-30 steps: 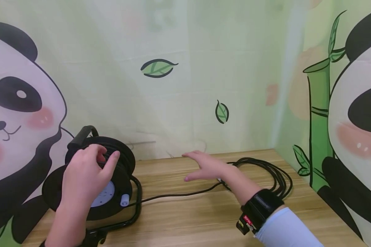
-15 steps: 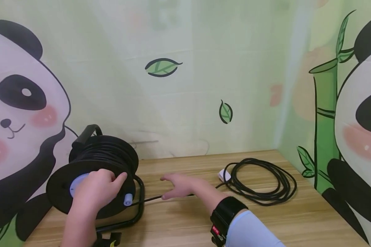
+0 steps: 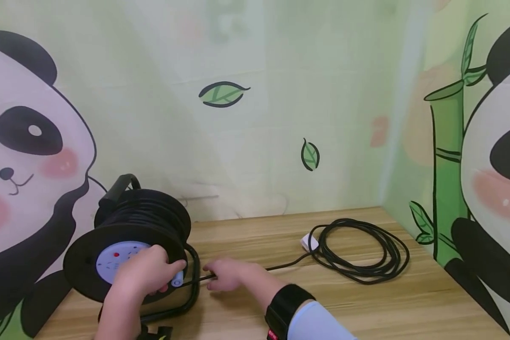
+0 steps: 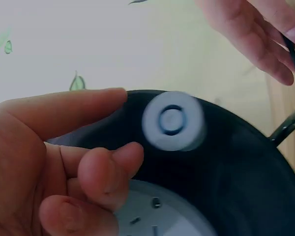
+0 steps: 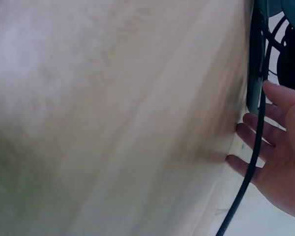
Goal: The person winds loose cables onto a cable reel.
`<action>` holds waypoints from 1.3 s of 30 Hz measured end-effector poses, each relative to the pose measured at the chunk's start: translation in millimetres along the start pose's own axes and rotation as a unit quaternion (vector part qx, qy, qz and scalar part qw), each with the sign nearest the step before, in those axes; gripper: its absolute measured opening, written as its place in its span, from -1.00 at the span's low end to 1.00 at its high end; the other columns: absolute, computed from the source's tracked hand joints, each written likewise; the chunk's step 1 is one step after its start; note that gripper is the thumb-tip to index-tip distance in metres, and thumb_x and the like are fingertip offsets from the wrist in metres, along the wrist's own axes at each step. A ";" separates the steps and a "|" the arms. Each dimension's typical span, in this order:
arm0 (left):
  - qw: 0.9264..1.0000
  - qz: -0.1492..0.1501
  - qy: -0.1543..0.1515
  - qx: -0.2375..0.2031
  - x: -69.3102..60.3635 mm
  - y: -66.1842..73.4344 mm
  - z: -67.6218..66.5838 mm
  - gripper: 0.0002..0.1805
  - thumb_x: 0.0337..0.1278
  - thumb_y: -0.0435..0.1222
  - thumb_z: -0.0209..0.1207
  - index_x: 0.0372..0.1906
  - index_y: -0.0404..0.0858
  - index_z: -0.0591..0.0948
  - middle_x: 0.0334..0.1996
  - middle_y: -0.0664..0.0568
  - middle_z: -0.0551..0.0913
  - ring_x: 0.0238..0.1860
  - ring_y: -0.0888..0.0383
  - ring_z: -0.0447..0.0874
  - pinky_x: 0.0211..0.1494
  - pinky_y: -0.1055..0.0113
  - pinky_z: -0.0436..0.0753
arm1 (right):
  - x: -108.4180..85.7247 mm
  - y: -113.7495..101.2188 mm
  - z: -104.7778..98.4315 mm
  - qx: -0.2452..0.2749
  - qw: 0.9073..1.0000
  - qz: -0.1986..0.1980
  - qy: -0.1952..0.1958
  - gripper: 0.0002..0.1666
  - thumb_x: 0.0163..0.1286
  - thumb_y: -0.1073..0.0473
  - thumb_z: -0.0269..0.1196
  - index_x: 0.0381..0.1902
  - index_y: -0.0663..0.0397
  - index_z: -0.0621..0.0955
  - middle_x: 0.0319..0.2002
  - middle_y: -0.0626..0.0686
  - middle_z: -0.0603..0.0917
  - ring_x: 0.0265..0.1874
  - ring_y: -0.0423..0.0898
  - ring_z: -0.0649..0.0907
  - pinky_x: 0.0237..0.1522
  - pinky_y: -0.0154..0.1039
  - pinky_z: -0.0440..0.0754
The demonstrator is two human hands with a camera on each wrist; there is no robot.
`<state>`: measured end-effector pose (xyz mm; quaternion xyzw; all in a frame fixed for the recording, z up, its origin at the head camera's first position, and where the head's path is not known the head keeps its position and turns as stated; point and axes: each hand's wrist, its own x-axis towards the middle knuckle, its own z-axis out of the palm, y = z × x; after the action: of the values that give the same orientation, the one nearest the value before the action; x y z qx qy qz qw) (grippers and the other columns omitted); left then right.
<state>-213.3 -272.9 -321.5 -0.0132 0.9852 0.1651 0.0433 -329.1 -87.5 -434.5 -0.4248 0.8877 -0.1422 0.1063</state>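
Observation:
A black cable reel (image 3: 81, 264) with a pale socket face (image 3: 110, 264) stands at the left of the table. My left hand (image 3: 142, 271) is in front of it beside the light grey crank knob (image 3: 177, 279). In the left wrist view, its fingers are partly bent around a gap, close to the knob (image 4: 172, 120) but not visibly closed on it. My right hand (image 3: 227, 275) is just right of the reel's frame at the black cable (image 3: 286, 264). The right wrist view has the cable (image 5: 258, 137) crossing the palm, fingers loosely spread.
Loose loops of cable (image 3: 378, 274) lie at the right of the wooden table (image 3: 344, 311), with a white plug (image 3: 309, 242) beside them. The reel's tube frame (image 3: 194, 283) and handle (image 3: 114, 191) stick out. A printed cloth (image 3: 263, 118) hangs behind.
My left hand has come down from the reel's top to the crank knob. My right hand has moved left and down along the cable, to near the reel.

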 end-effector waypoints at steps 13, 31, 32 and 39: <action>1.000 0.011 -0.021 0.015 3.2 -0.9 12.8 -0.58 0.26 -0.04 0.26 -0.64 -0.20 0.60 -0.75 0.03 0.58 -0.72 0.09 0.52 -0.55 0.24 0.41 | -8.2 -6.1 8.8 -0.036 0.999 -0.007 0.033 -0.77 0.56 0.09 0.17 -0.36 -0.06 0.62 -0.43 -0.17 0.57 -0.36 -0.25 0.56 -0.17 -0.31 0.52; 1.000 0.003 -0.025 0.009 5.4 -1.3 13.3 -0.60 0.26 -0.06 0.24 -0.62 -0.21 0.62 -0.73 0.04 0.60 -0.70 0.09 0.54 -0.53 0.23 0.43 | -10.8 -29.7 -66.7 -0.118 0.987 -0.005 0.112 -0.54 0.52 -0.09 0.23 -0.59 -0.08 0.55 -0.67 -0.18 0.42 -0.66 -0.25 0.41 -0.55 -0.34 0.34; 1.000 0.003 -0.025 0.008 5.3 -1.1 13.1 -0.60 0.27 -0.06 0.24 -0.61 -0.21 0.62 -0.73 0.03 0.60 -0.70 0.09 0.54 -0.52 0.23 0.43 | -11.2 -30.7 -68.4 -0.119 0.986 -0.003 0.113 -0.55 0.52 -0.09 0.24 -0.59 -0.08 0.56 -0.67 -0.18 0.43 -0.65 -0.25 0.41 -0.55 -0.35 0.35; 1.000 0.003 -0.025 0.009 5.2 0.6 11.3 -0.60 0.26 -0.06 0.23 -0.62 -0.21 0.61 -0.73 0.03 0.60 -0.69 0.08 0.55 -0.53 0.23 0.43 | -14.7 -28.8 -74.2 -0.114 0.986 0.018 0.119 -0.56 0.50 -0.14 0.25 -0.56 -0.10 0.55 -0.66 -0.18 0.45 -0.67 -0.26 0.41 -0.59 -0.35 0.33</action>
<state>-217.6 -268.7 -332.4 -0.0060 0.9854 0.1566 0.0672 -322.1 -81.2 -354.1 -0.3979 0.9121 -0.0875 -0.0465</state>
